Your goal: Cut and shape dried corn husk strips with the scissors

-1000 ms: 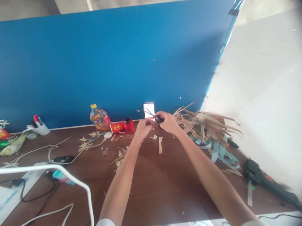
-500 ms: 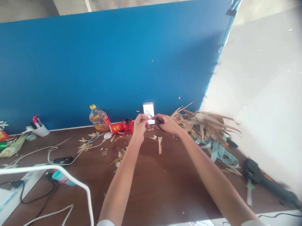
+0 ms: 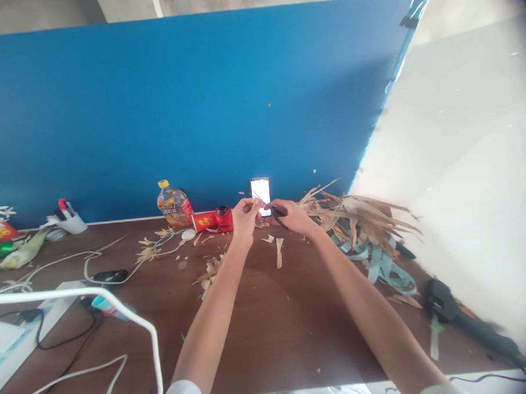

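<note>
Both my arms reach far out over the brown table [image 3: 269, 330]. My right hand [image 3: 293, 215] is closed round dark scissors [image 3: 276, 211], blades pointing left toward the other hand. My left hand [image 3: 245, 214] is pinched on a small pale piece that I cannot make out, held right at the scissor tips. Below the hands lie cut scraps of dried husk [image 3: 278, 250]. A pile of dried corn husks [image 3: 359, 214] sits just right of my right hand.
A phone [image 3: 260, 189] leans on the blue board [image 3: 189, 107] behind the hands. A bottle [image 3: 172, 205] and red cups [image 3: 211, 219] lie at the back. A black glue gun [image 3: 460, 316] rests at right. Cables and a power strip [image 3: 28, 323] crowd the left.
My left hand rose slightly and closed in on the scissor tips; the scissors stayed in my right hand. The view shifted a little.
</note>
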The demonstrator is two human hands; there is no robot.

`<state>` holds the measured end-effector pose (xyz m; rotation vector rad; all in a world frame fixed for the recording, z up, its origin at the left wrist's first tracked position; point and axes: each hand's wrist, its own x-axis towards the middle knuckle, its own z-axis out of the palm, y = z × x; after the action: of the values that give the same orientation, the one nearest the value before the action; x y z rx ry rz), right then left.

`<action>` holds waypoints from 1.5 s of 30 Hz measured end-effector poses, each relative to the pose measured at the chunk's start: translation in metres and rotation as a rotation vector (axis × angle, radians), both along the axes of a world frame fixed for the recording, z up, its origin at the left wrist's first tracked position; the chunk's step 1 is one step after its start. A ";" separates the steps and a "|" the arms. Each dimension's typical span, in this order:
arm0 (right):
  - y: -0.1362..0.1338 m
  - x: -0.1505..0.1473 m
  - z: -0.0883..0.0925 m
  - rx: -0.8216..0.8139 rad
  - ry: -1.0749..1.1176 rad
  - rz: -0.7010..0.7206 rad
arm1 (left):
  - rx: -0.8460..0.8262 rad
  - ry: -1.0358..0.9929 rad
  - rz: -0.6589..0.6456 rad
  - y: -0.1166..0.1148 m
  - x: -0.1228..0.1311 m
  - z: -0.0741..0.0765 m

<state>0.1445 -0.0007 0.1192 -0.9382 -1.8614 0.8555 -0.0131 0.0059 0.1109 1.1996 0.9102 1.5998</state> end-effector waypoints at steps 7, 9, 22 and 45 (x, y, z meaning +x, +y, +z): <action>0.001 -0.001 -0.003 -0.045 0.046 0.008 | 0.002 0.034 0.027 0.000 -0.001 -0.002; 0.002 -0.002 -0.004 -0.068 0.071 0.027 | 0.025 0.036 0.032 0.001 -0.001 -0.003; 0.006 0.001 -0.011 -0.146 0.056 0.075 | 0.068 0.156 0.055 -0.001 -0.011 0.003; 0.007 -0.008 -0.005 0.012 0.222 -0.079 | -0.078 0.162 -0.071 -0.002 -0.008 0.004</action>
<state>0.1368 0.0060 0.1142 -0.8664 -1.6279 0.8635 -0.0216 0.0042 0.1148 1.3059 1.0123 1.4134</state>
